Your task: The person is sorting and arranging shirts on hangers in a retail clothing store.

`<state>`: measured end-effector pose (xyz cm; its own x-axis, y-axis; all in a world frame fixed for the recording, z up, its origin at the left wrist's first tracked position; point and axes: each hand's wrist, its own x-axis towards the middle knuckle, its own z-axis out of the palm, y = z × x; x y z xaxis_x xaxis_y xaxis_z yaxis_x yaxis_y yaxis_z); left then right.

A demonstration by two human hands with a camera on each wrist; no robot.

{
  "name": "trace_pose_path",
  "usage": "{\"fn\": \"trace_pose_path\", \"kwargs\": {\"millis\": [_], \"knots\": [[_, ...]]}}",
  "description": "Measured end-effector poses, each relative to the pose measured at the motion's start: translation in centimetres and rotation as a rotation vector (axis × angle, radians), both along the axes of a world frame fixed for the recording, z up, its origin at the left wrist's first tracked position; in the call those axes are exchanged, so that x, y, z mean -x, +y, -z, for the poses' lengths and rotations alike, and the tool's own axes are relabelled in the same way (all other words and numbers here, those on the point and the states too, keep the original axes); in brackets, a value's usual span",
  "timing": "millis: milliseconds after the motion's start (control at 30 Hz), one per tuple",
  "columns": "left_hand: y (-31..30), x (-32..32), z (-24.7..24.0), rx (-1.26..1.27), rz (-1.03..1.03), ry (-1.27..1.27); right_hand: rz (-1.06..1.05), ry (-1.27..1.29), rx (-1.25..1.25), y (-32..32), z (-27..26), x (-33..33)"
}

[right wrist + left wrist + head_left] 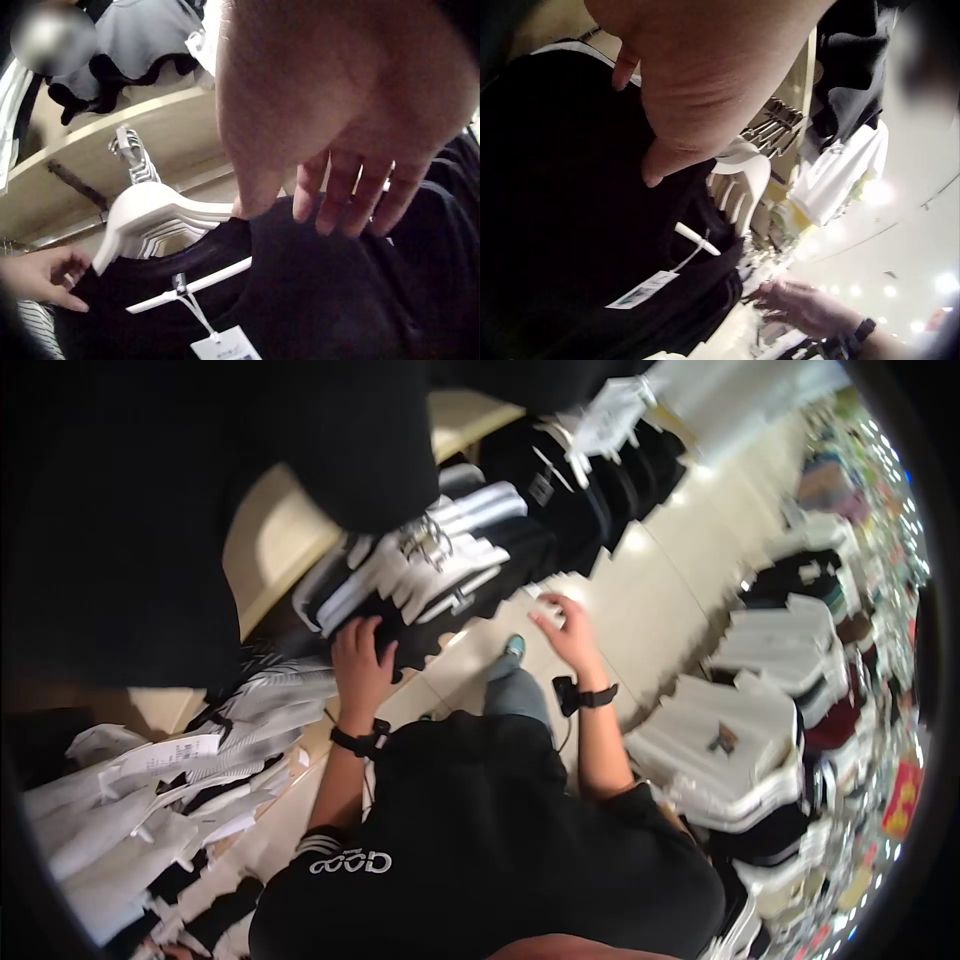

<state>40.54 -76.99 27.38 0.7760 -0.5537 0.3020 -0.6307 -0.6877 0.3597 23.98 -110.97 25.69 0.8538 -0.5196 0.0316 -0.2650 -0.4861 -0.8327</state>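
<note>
A black T-shirt (pixel 322 292) hangs on a white hanger (pixel 161 210), a white tag (pixel 225 345) dangling from its collar. My left hand (pixel 362 665) is at one shoulder of the hanging clothes, its thumb apart from the fingers. In the left wrist view, the left thumb (pixel 654 171) overlaps black cloth. Beyond the front of the row is my right hand (pixel 570 635), thumb and fingers spread with nothing between them. From the right wrist, the right fingers (pixel 341 195) extend in front of the black clothes.
White and black shirts (pixel 440 560) hang beneath a wooden shelf (pixel 285 550). Striped and white garments (pixel 200 760) are at the left. Across the tiled floor (pixel 650 580), white shirts (pixel 715 740) hang on another rack at the right.
</note>
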Motion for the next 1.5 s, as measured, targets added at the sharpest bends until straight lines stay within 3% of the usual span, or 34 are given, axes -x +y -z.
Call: {"fn": "trace_pose_path", "kwargs": {"millis": [100,233,300,400,633,733,833,1133,1333,1500], "knots": [[-1.1,0.9,0.0,-0.021,-0.143,0.045,-0.129,-0.365,0.185,-5.7,-2.9,-7.8],[-1.2,0.5,-1.8,-0.024,-0.277,0.181,-0.461,-0.261,0.298,-10.6,-1.9,-12.6],[-1.8,1.2,-2.1,-0.010,-0.310,-0.052,-0.550,-0.258,0.404,-10.7,-1.7,-13.4],[-1.9,1.9,-2.5,0.071,-0.421,0.270,-0.550,-0.343,0.478,-10.0,-0.1,-13.8],[-1.2,6.0,-6.8,0.218,-0.258,0.069,-0.453,-0.512,0.579,-6.4,1.0,-12.9],[1.2,9.5,-8.8,0.269,-0.249,-0.014,-0.574,-0.551,0.556,-5.9,-0.1,-12.4],[7.3,14.0,-7.7,0.368,-0.312,0.041,-0.760,-0.578,0.504,-2.5,-1.7,-11.6],[27.7,26.8,-3.5,0.648,-0.590,0.188,-0.987,-0.451,0.354,21.9,-5.4,-5.7],[33.8,31.9,-4.5,0.696,-0.678,0.254,-1.207,-0.371,0.409,30.4,-7.2,-6.0],[37.4,34.1,-3.2,0.774,-0.766,0.137,-1.247,-0.312,0.457,36.5,-7.6,-6.8]]}}
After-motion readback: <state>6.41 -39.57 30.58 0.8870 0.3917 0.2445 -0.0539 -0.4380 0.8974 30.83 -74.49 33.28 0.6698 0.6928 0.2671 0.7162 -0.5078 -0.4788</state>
